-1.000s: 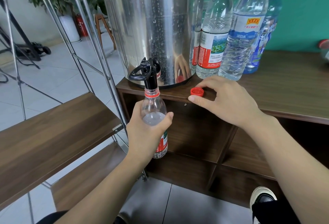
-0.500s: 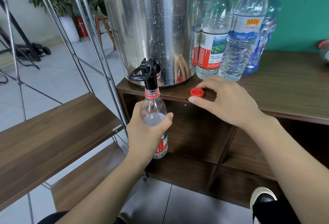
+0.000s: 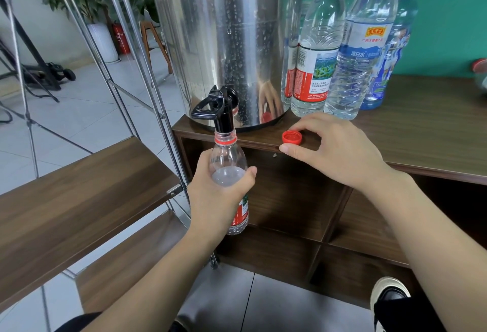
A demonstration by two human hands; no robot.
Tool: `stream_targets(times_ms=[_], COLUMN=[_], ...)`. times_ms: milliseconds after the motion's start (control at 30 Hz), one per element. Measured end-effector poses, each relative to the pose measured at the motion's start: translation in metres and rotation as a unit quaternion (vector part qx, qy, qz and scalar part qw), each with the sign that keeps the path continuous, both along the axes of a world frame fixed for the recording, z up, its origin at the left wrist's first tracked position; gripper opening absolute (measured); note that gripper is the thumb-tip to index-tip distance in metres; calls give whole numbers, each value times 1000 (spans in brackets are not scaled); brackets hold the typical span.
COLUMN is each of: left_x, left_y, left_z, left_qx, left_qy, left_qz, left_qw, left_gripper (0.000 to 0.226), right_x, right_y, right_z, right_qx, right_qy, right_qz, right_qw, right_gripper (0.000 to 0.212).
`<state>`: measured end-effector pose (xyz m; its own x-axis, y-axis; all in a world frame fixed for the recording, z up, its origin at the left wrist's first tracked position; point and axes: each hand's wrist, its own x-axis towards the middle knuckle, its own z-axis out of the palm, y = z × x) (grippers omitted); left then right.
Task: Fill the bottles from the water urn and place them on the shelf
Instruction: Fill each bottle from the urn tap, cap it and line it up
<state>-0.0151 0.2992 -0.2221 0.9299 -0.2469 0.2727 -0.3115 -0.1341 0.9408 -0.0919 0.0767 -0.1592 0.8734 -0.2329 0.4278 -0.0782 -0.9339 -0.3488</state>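
Head view: left hand (image 3: 218, 200) fingers gripped bottle (image 3: 228, 171) upright, mouth up under tap (image 3: 220, 110); label unreadable. Right hand (image 3: 340, 152) fingers pinched red cap (image 3: 292, 137) on table (image 3: 434, 131); beyond them, bottle w/ "凉白水" label (image 3: 365, 55).

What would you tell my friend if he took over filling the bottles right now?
Left hand: grips the open bottle, its mouth up at the urn tap.
Right hand: fingers curled round the red cap on the cabinet top.
Done: cap off; water shows near the bottle's shoulder.
Left: finish filling, cap it, set it on the shelf to the left. The other bottles stand capped beside the urn; I cannot tell which need filling.
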Motion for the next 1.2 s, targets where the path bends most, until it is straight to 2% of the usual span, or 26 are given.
stream_targets(times_ms=[1200], left_x=[0], left_y=[1], left_z=[1], left_qx=[3], left_qy=[6], left_qz=[0], left_qw=[1000], left_gripper=[50], right_x=[1], right_y=[0], right_z=[0], right_qx=[-8], right_qy=[-2], right_qz=[2], right_qw=[1000], right_gripper=[45])
